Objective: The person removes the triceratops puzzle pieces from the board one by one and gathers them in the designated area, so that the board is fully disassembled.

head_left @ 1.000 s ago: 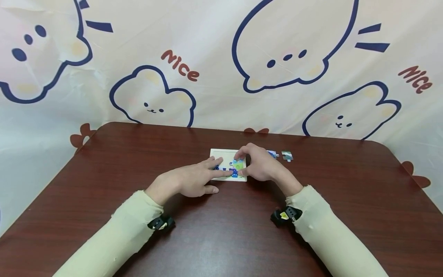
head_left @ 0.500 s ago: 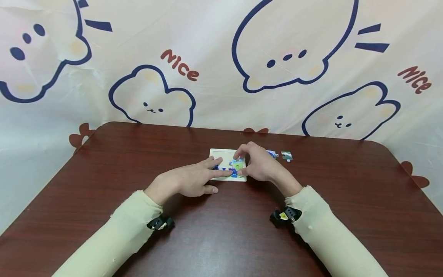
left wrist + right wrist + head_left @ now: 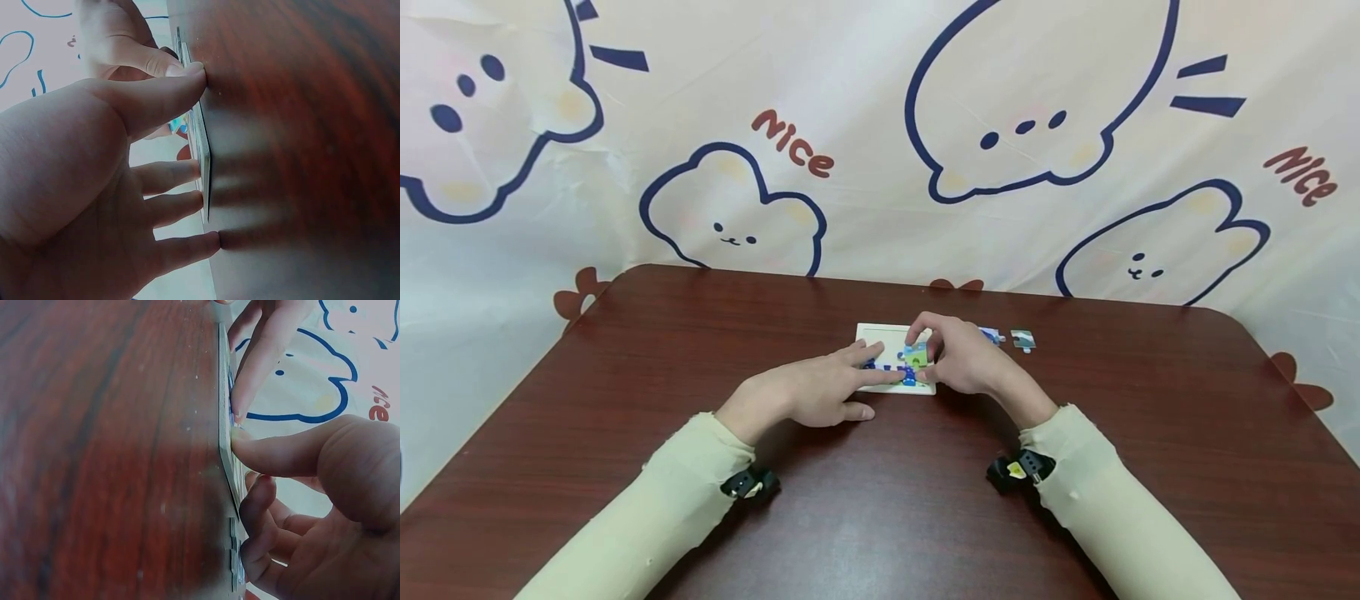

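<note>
A white puzzle tray (image 3: 869,332) lies flat on the brown table, with blue and green pieces along its near side. My left hand (image 3: 816,390) reaches over it from the left, fingers straight, the index finger touching the blue piece (image 3: 909,377) at the near right. At the tray's right side my right hand (image 3: 966,354) has thumb and index finger bent around a green and light-blue puzzle piece (image 3: 916,355). In the left wrist view that piece (image 3: 177,125) looks tilted up from the tray. The right thumb (image 3: 275,453) touches down on the tray in the right wrist view.
Right of the tray lie two loose puzzle pieces: a blue one (image 3: 992,335), partly behind the right hand, and a green and white one (image 3: 1022,340). The dark table (image 3: 880,500) ends at a patterned cloth (image 3: 865,125).
The green and light-blue piece has shifted and tilted slightly, its green tab showing more. My right index finger bends a little differently. My left hand stays in place.
</note>
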`<state>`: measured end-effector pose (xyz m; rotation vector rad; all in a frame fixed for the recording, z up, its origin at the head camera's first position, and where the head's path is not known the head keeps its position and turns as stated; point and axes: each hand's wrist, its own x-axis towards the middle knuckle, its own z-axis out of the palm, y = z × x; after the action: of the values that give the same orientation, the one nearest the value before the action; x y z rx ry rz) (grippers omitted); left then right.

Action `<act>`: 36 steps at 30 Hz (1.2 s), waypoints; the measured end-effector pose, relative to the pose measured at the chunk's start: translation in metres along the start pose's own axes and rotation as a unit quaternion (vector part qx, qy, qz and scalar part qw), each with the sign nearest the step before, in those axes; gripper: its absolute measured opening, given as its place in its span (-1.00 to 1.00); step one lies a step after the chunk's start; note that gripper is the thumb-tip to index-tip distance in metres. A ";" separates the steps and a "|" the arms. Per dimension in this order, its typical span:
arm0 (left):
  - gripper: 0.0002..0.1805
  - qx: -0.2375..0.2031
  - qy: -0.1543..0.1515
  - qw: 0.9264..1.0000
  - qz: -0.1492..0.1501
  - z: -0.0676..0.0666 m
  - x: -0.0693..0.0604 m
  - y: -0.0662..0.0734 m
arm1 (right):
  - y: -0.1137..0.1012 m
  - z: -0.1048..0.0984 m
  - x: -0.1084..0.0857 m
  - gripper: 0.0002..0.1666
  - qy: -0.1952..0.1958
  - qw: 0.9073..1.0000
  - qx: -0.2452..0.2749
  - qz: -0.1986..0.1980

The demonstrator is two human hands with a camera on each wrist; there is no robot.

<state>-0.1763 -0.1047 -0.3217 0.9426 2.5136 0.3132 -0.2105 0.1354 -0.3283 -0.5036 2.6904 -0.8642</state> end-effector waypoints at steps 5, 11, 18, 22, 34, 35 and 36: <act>-0.30 -0.005 0.000 1.000 -0.004 0.000 0.000 0.000 | 0.001 -0.001 0.000 -0.54 0.001 1.000 0.000 -0.003; -0.30 -0.007 0.001 1.000 -0.005 0.001 0.000 0.000 | 0.003 -0.002 0.001 -0.56 0.006 1.000 -0.011 -0.001; -0.30 -0.005 0.004 1.000 -0.003 0.001 0.000 -0.001 | 0.004 -0.003 0.002 -0.59 0.014 1.000 -0.020 0.008; -0.30 -0.002 0.005 1.000 -0.002 0.001 0.000 -0.001 | 0.005 -0.003 0.003 -0.63 0.012 0.999 -0.027 0.013; -0.31 0.005 0.004 1.000 0.000 0.000 0.000 0.000 | 0.006 -0.012 -0.002 -0.66 0.033 0.999 -0.017 0.021; -0.31 0.005 0.004 1.000 0.000 0.000 0.000 0.000 | 0.007 -0.012 -0.002 -0.66 0.036 0.999 -0.015 0.019; -0.31 0.005 0.004 1.000 0.000 0.000 0.000 0.000 | 0.008 -0.013 -0.002 -0.66 0.039 0.999 -0.013 0.018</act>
<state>-0.1756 -0.1048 -0.3219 0.9467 2.5239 0.3048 -0.2148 0.1488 -0.3221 -0.4354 2.7752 -0.8584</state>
